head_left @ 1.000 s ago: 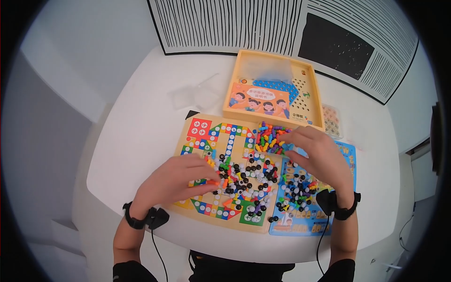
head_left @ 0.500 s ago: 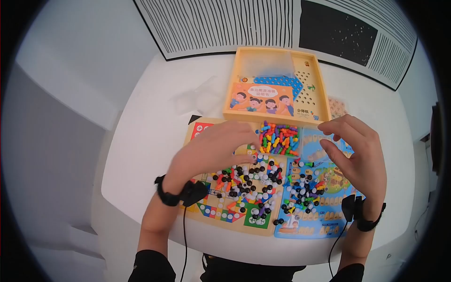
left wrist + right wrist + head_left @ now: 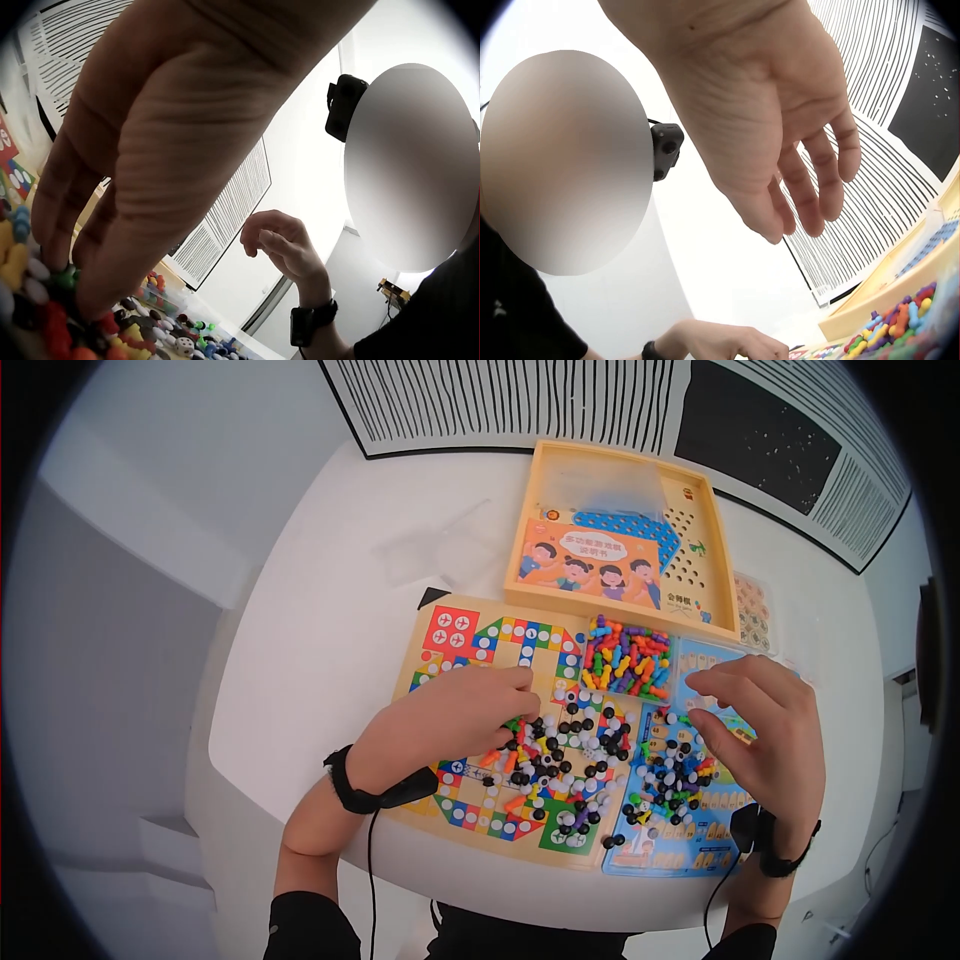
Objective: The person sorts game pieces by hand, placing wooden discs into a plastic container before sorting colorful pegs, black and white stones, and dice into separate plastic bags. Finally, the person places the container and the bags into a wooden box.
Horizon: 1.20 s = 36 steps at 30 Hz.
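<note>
My left hand (image 3: 450, 715) reaches down to the mixed heap of black and white beads and coloured pegs (image 3: 560, 755) on the wooden game board (image 3: 465, 680). In the left wrist view its thumb and fingers close around a green peg (image 3: 66, 277). Raised over the blue printed board (image 3: 660, 850), my right hand (image 3: 765, 730) has loosely bent fingers and holds nothing. Between the hands, a clear box (image 3: 628, 660) is full of coloured pegs. A second small heap (image 3: 672, 785) lies on the blue board, left of the right hand.
A wooden tray (image 3: 522, 580) at the back holds an orange booklet (image 3: 590, 560), a blue perforated sheet and a clear lid. Clear plastic (image 3: 440, 545) lies behind the board. Round pieces in a clear pack (image 3: 753, 615) lie right of the tray.
My left hand went from the heap towards the peg box, then came back down to the heap. My right hand moved from over the peg box out to the right.
</note>
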Available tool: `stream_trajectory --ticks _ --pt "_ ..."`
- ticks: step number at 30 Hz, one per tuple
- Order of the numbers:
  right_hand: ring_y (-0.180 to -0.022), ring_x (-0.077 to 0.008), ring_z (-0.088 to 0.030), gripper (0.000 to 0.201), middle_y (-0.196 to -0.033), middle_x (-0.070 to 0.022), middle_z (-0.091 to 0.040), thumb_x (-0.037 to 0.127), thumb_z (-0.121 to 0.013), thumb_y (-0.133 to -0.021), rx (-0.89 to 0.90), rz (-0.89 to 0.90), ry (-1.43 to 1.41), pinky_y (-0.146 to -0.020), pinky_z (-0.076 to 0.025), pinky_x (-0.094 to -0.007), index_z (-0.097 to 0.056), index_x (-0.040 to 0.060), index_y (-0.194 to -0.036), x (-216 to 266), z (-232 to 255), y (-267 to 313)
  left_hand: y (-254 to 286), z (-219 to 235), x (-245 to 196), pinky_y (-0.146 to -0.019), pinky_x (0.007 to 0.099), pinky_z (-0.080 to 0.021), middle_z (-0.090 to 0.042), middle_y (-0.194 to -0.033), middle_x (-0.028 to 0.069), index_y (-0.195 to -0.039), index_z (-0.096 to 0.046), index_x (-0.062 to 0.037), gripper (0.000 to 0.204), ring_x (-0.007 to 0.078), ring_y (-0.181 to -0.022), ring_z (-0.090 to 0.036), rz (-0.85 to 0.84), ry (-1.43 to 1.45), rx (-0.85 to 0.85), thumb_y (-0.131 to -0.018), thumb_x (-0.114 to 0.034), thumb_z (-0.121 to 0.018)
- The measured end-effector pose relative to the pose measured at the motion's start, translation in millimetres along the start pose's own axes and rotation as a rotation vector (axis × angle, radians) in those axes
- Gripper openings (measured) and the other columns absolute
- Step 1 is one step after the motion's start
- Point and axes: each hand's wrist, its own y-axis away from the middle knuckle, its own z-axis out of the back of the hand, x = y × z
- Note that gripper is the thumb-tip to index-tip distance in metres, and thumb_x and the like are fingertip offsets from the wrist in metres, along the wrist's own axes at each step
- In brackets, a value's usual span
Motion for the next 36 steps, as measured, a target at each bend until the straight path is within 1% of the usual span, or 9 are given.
stream_trajectory --ticks 6,9,12,16,19,21,25,27,36 --pt "-0.078 -0.0256 -0.068 0.025 -0.090 -0.0058 -0.071 0.009 -0.083 -0.077 -0.040 0.047 0.026 -0.067 -0.053 -0.0386 -0.074 0.0084 -0.100 2 -2 2 -6 -1 1 -0.081 0.0404 -0.054 -0.064 -0.100 0.0086 -0.109 -0.069 -0.0060 0.020 0.0308 -0.094 -0.067 0.021 -0.040 0.025 -0.089 -0.007 -0.073" --pt "-0.075 -0.0248 -0.066 0.025 -0.086 -0.0048 -0.069 0.011 -0.083 -0.077 -0.048 0.065 0.040 -0.066 -0.052 -0.0386 -0.073 0.0085 -0.100 0 1 3 -11 5 -7 -0.078 0.0385 -0.055 -0.066 -0.098 0.0080 -0.107 -0.069 -0.0060 0.020 0.0292 -0.090 -0.067 -0.092 0.044 -0.084 -0.088 -0.008 -0.076" --pt "-0.073 -0.0250 -0.065 0.024 -0.083 -0.0047 -0.066 0.012 -0.083 -0.077 -0.052 0.029 0.051 -0.065 -0.052 -0.0387 -0.073 0.0086 -0.099 -5 0 4 -22 9 -19 -0.075 0.0317 -0.055 -0.072 -0.101 0.0064 -0.109 -0.071 -0.0066 0.021 0.0229 -0.084 -0.068 -0.155 0.118 -0.487 -0.090 -0.010 -0.080" --pt "-0.072 -0.0255 -0.065 0.022 -0.083 -0.0047 -0.066 0.013 -0.082 -0.078 -0.099 0.038 0.117 -0.065 -0.053 -0.0390 -0.072 0.0085 -0.097 -8 0 4 -47 -3 -30 -0.078 0.0313 -0.055 -0.072 -0.105 0.0063 -0.115 -0.071 -0.0073 0.027 0.0212 -0.087 -0.068 -0.125 0.262 -0.663 -0.090 -0.012 -0.080" --pt "-0.072 -0.0255 -0.065 0.021 -0.082 -0.0046 -0.065 0.014 -0.082 -0.079 -0.100 0.034 0.127 -0.065 -0.053 -0.0392 -0.071 0.0084 -0.096 -9 2 6 -48 -1 -28 -0.079 0.0317 -0.056 -0.071 -0.104 0.0065 -0.118 -0.069 -0.0067 0.031 0.0200 -0.088 -0.069 -0.051 0.216 -0.632 -0.089 -0.012 -0.080" --pt "-0.072 -0.0252 -0.065 0.020 -0.082 -0.0045 -0.065 0.014 -0.082 -0.079 -0.099 0.021 0.126 -0.065 -0.053 -0.0389 -0.071 0.0084 -0.095 -8 3 8 -26 17 -17 -0.080 0.0334 -0.056 -0.071 -0.104 0.0066 -0.121 -0.068 -0.0063 0.036 0.0203 -0.089 -0.069 0.043 0.101 -0.394 -0.088 -0.012 -0.081" --pt "-0.085 -0.0261 -0.070 0.024 -0.093 -0.0051 -0.071 0.012 -0.083 -0.079 0.067 0.087 0.091 -0.073 -0.056 -0.0383 -0.074 0.0092 -0.101 -6 -2 7 9 33 -1 -0.080 0.0354 -0.057 -0.071 -0.099 0.0065 -0.112 -0.069 -0.0054 0.032 0.0219 -0.087 -0.069 0.034 -0.098 -0.195 -0.085 -0.013 -0.083" --pt "-0.088 -0.0253 -0.070 0.023 -0.096 -0.0041 -0.071 0.013 -0.083 -0.080 0.115 0.163 0.084 -0.074 -0.057 -0.0380 -0.074 0.0096 -0.101 -4 -15 5 16 39 -1 -0.082 0.0407 -0.055 -0.070 -0.098 0.0102 -0.106 -0.069 -0.0046 0.028 0.0278 -0.094 -0.068 0.277 -0.004 0.049 -0.082 -0.012 -0.083" --pt "-0.111 -0.0234 -0.065 0.024 -0.118 -0.0046 -0.067 0.011 -0.073 -0.084 0.309 0.384 0.067 -0.091 -0.056 -0.0353 -0.073 0.0094 -0.108 5 -102 -33 12 7 30 -0.076 0.0389 -0.056 -0.073 -0.089 0.0100 -0.093 -0.072 -0.0044 0.026 0.0280 -0.090 -0.072 0.174 -0.037 -0.015 -0.071 -0.008 -0.086"
